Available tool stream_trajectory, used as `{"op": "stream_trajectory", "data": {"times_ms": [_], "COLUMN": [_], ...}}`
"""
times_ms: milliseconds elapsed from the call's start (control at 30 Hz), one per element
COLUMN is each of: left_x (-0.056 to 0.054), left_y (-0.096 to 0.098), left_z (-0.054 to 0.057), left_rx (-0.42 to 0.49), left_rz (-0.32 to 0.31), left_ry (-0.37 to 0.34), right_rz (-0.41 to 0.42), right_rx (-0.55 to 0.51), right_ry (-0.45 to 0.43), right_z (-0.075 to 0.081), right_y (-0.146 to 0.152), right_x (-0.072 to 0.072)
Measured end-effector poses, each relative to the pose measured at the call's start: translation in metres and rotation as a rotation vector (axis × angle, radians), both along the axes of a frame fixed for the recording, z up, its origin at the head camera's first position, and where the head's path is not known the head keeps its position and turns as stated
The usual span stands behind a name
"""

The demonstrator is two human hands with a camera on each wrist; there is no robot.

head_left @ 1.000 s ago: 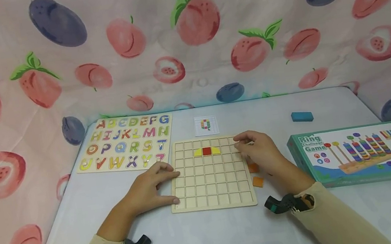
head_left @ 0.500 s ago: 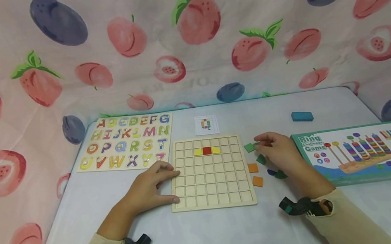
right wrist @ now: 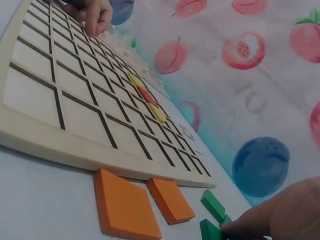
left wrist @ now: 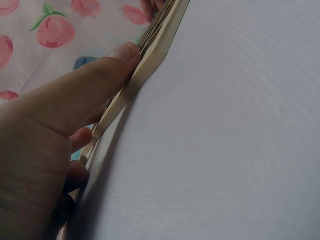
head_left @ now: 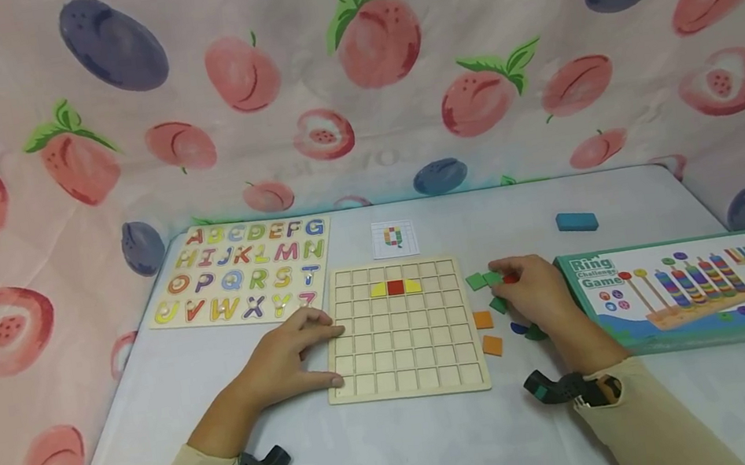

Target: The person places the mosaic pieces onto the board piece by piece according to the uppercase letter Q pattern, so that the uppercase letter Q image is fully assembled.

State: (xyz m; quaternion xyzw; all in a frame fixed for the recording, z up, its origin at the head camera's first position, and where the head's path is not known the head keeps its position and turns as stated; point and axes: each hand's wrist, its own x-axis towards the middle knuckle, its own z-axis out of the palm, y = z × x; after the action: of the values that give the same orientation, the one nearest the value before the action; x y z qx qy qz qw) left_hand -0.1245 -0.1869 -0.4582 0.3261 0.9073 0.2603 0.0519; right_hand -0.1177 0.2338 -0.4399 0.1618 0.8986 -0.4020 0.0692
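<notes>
My left hand (head_left: 290, 358) rests at the left edge of a wooden grid board (head_left: 406, 397), thumb and fingertips on its rim. A red square tile (head_left: 395, 287) lies in the board's second row, between two yellow pieces (head_left: 378, 290) with curved sides. Just right of the board, my right hand (head_left: 534, 293) pinches a green square tile (head_left: 492, 278) between thumb and index finger. Another green tile (head_left: 475, 281) lies beside it, and a green piece (head_left: 499, 305) sits below the thumb. Some red (head_left: 510, 278) shows under the fingers; the palm hides what lies beneath.
Two orange tiles (head_left: 483, 320) lie along the board's right side, near blue (head_left: 519, 328) and dark green (head_left: 535, 332) pieces. A pattern card (head_left: 394, 239) lies behind the board. An alphabet puzzle (head_left: 236, 275) stands left, a blue block (head_left: 577, 221) and a game box (head_left: 698, 290) right.
My right hand has moved from the board's upper right edge to the green tiles on its right, then slightly left. The left hand has stayed at the board.
</notes>
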Motion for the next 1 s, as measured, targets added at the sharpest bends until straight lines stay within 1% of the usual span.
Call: {"op": "stream_trajectory", "data": {"times_ms": [100,267,367,533,800,1000], "left_x": [0.0002,0.0007,0.0007,0.0008,0.0005,0.0001], "left_y": [0.0003,0.0008,0.001,0.0008,0.0,0.0002], "left_z": [0.0004,0.0019,0.0025,0.0007,-0.0024,-0.0021], "left_rx": [0.005,0.009,0.006,0.014,0.026,0.024], "left_rz": [-0.001,0.0,0.002,-0.004,-0.013,-0.017], "left_ry": [0.0,0.007,0.005,0.011,0.047,0.048], "right_rz": [-0.003,0.019,0.027,0.023,0.003,-0.012], "right_rx": [0.011,0.034,0.043,0.044,0.011,-0.004], "right_ry": [-0.013,0.008,0.0,-0.01,0.026,0.058], "right_z": [0.0001,0.0001,0.0002,-0.0006,-0.0018,-0.001], "right_y": [-0.0005,-0.0004,-0.0007,-0.0009,-0.0009,-0.0009], "right_x": [-0.0003,-0.001,-0.0009,-0.0006,0.0003,0.0]}}
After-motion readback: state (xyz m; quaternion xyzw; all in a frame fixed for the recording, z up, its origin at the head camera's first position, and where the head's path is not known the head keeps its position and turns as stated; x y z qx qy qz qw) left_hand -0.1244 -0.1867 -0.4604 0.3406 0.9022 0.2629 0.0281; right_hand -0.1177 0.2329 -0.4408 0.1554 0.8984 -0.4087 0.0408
